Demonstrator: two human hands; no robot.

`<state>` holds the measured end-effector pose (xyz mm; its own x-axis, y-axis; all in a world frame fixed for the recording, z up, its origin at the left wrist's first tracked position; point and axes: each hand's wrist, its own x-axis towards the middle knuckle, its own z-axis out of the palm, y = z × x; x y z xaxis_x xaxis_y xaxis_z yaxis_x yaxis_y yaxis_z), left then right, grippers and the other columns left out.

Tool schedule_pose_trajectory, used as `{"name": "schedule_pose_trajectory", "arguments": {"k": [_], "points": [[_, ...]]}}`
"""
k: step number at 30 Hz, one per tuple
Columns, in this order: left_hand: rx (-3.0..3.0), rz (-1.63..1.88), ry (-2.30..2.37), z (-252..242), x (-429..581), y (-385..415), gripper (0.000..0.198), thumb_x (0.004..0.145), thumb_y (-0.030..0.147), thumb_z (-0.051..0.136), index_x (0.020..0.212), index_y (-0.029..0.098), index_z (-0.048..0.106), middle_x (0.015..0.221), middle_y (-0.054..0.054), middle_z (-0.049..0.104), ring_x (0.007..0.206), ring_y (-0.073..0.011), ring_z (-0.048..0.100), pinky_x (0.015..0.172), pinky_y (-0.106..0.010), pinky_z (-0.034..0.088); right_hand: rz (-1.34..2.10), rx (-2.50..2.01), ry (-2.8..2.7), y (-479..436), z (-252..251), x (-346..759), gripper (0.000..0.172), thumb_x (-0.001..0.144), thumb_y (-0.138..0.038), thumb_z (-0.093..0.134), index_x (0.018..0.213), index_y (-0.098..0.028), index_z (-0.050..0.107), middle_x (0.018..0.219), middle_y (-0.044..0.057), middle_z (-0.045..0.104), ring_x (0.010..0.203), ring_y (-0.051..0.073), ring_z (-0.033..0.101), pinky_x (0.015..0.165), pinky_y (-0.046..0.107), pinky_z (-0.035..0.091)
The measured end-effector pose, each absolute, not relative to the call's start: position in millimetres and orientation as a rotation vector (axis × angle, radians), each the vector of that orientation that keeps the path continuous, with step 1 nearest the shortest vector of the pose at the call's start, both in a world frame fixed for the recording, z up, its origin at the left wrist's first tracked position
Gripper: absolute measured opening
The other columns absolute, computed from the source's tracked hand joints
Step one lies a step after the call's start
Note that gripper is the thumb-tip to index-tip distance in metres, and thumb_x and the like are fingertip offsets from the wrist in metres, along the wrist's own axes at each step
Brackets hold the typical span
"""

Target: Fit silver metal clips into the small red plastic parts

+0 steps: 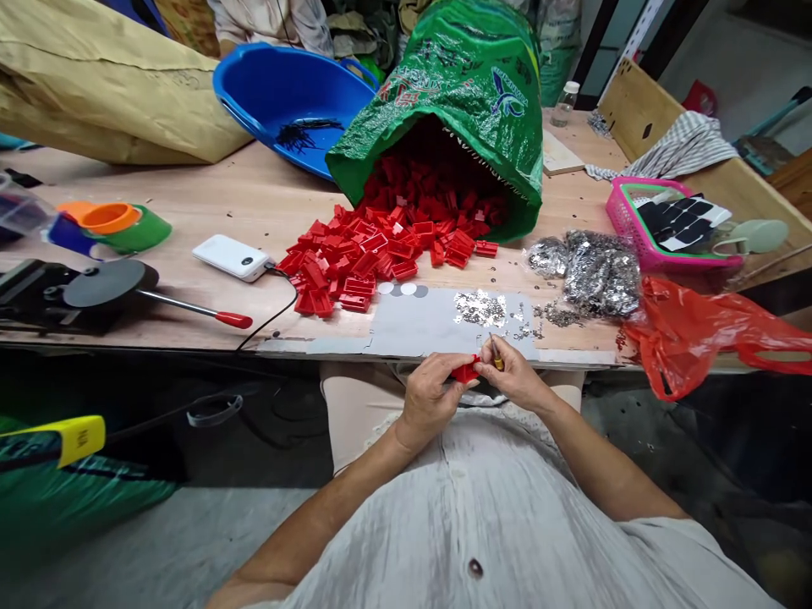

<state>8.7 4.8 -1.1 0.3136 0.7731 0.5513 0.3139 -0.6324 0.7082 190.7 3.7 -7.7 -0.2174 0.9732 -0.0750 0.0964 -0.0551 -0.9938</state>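
Two hands are close together over the person's lap, at the front edge of the tabletop; the left hand is closed around one red plastic piece, gripped between thumb and fingers; the right hand is closed around a small tool with a yellow handle, its fingertips right beside the red piece, though whether they touch it I cannot tell.

Just beyond the hands lies a grey mat, with small shiny metal parts scattered on its right half; behind it, a heap of red pieces spills from the mouth of a green sack; a blue basin stands tilted to the left of the sack; a white power bank with a black cable lies left of the heap; clear bags of metal parts lie right of the mat, near a thin red bag and a pink basket.
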Motion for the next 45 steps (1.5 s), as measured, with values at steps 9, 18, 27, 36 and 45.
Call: {"name": "schedule_pose_trajectory", "arguments": {"k": [9, 18, 27, 36, 45], "points": [[1.874, 1.197, 0.963, -5, 6, 1, 0.024, 0.080, 0.026, 0.073, 0.103, 0.021, 0.070, 0.097, -0.007, 0.075, 0.089, -0.0203, 0.070, 0.081, -0.034, 0.054, 1.760, -1.090, -1.153, -6, -12, 198, 0.040, 0.080, -0.050, 0.070, 0.094, -0.023, 0.043, 0.070, -0.008, 0.042, 0.050, 0.005, 0.027, 0.047, 0.020, 0.022], [1.488, 1.170, 0.727, -17, -7, 8, 0.029, 0.073, 0.026, 0.080, 0.100, 0.019, 0.072, 0.095, -0.009, 0.075, 0.090, -0.0213, 0.070, 0.084, -0.034, 0.055, 1.962, -0.981, -0.995, -9, -13, 193, 0.049, 0.070, -0.047, 0.079, 0.096, -0.024, 0.045, 0.062, -0.012, 0.037, 0.045, 0.004, 0.022, 0.043, 0.019, 0.019], [0.968, 1.329, 0.936, -24, -14, 20, 0.038, 0.066, 0.027, 0.083, 0.100, 0.019, 0.069, 0.099, -0.006, 0.075, 0.089, -0.0183, 0.071, 0.086, -0.033, 0.057, 0.603, -1.695, -2.047, 63, 0, 190, 0.009, 0.092, -0.021, 0.055, 0.095, -0.021, 0.063, 0.099, 0.005, 0.068, 0.092, 0.019, 0.060, 0.082, 0.030, 0.043], [0.885, 1.341, 0.974, -23, -18, 20, 0.038, 0.064, 0.025, 0.084, 0.098, 0.018, 0.068, 0.094, -0.005, 0.076, 0.086, -0.0175, 0.072, 0.085, -0.033, 0.058, 0.317, -1.970, -2.346, 90, -4, 167, 0.012, 0.094, -0.028, 0.055, 0.100, -0.022, 0.063, 0.105, 0.008, 0.067, 0.097, 0.022, 0.061, 0.080, 0.031, 0.044], [0.907, 1.332, 0.990, -31, -18, 22, 0.039, 0.068, 0.025, 0.082, 0.102, 0.018, 0.067, 0.097, -0.005, 0.075, 0.088, -0.0182, 0.072, 0.085, -0.033, 0.058, 0.377, -1.964, -2.384, 96, 4, 165, 0.010, 0.091, -0.023, 0.056, 0.097, -0.022, 0.064, 0.105, 0.007, 0.068, 0.098, 0.023, 0.062, 0.080, 0.032, 0.044]]}}
